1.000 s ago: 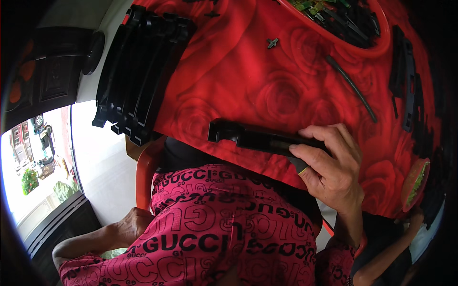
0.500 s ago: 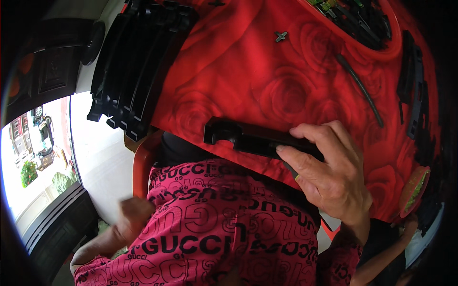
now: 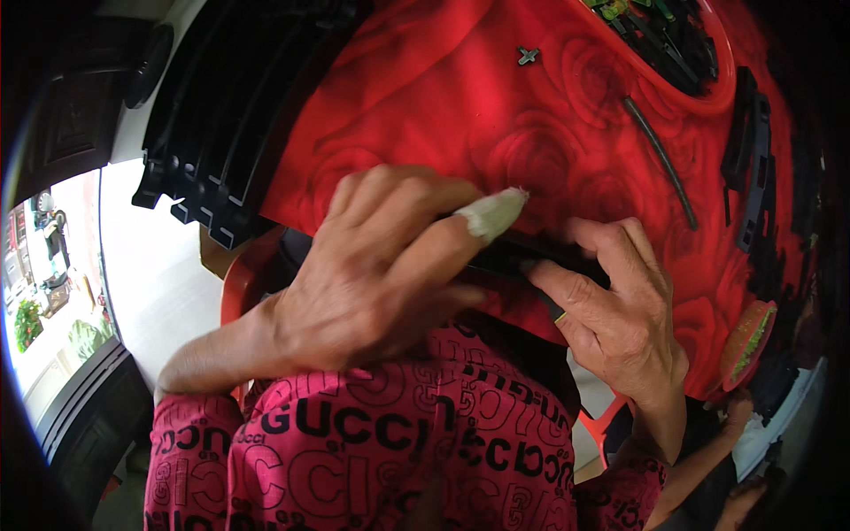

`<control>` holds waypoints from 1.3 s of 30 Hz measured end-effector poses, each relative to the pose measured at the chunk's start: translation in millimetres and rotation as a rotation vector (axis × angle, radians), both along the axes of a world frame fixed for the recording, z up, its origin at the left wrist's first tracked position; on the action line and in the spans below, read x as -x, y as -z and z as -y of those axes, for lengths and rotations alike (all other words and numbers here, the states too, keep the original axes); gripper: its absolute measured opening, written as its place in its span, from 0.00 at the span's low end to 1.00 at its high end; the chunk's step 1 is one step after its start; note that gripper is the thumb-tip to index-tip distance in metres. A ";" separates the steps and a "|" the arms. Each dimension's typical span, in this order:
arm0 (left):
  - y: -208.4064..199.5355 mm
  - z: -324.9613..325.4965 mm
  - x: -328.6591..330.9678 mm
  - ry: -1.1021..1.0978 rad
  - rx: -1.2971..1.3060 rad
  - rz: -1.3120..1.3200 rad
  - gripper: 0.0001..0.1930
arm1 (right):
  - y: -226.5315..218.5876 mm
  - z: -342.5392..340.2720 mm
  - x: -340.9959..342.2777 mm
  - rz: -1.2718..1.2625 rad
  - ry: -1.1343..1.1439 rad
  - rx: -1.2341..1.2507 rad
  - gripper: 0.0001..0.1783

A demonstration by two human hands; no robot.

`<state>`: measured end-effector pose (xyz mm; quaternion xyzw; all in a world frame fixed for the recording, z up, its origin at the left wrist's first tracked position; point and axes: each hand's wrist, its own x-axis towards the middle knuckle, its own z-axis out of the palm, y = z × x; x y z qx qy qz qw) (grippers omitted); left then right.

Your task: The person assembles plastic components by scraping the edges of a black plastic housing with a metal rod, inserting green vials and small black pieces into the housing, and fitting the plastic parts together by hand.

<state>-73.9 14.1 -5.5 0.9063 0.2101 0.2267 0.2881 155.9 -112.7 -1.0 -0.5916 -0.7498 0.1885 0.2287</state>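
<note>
A long black plastic part (image 3: 500, 258) lies across the near edge of the red tabletop, between my hands. My right hand (image 3: 620, 301) pinches its right end, thumb on the near side and fingers on the far side. A small dark thing with a yellow edge shows under that thumb, too hidden to name. Over the part's left end is my left hand (image 3: 363, 265), its fingers on the far side and its blurred thumb on the near side. A pale greenish-white finger cover (image 3: 496, 212) sits on one of its fingertips. My left hand hides much of the part.
Stacked long black plastic parts (image 3: 235, 115) stand at the far left. A red basin (image 3: 722, 93) holds black and green pieces. On the rose-patterned red cloth (image 3: 425, 106) lie a small grey cross piece (image 3: 528, 57) and a thin dark strip (image 3: 660, 159). Another person's arm (image 3: 708, 469) shows at lower right.
My left hand has come up from the lower left onto the part's left end, covering it. My right hand keeps its pinch on the part. The view has shifted slightly.
</note>
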 end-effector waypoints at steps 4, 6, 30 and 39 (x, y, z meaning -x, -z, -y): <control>37.0 -4.6 -7.2 0.063 -0.111 0.051 0.23 | -0.9 -13.6 5.4 0.038 -0.031 -0.040 0.18; 43.2 -5.1 -8.2 0.060 -0.120 0.128 0.20 | -0.7 -16.3 7.5 0.005 -0.039 -0.062 0.17; 43.4 -10.2 -2.3 0.105 -0.011 0.169 0.17 | 2.0 8.2 -4.3 -0.001 0.054 -0.026 0.20; 22.4 -10.2 8.4 0.062 -0.079 0.197 0.23 | 4.6 7.5 -24.2 -0.031 0.088 -0.185 0.29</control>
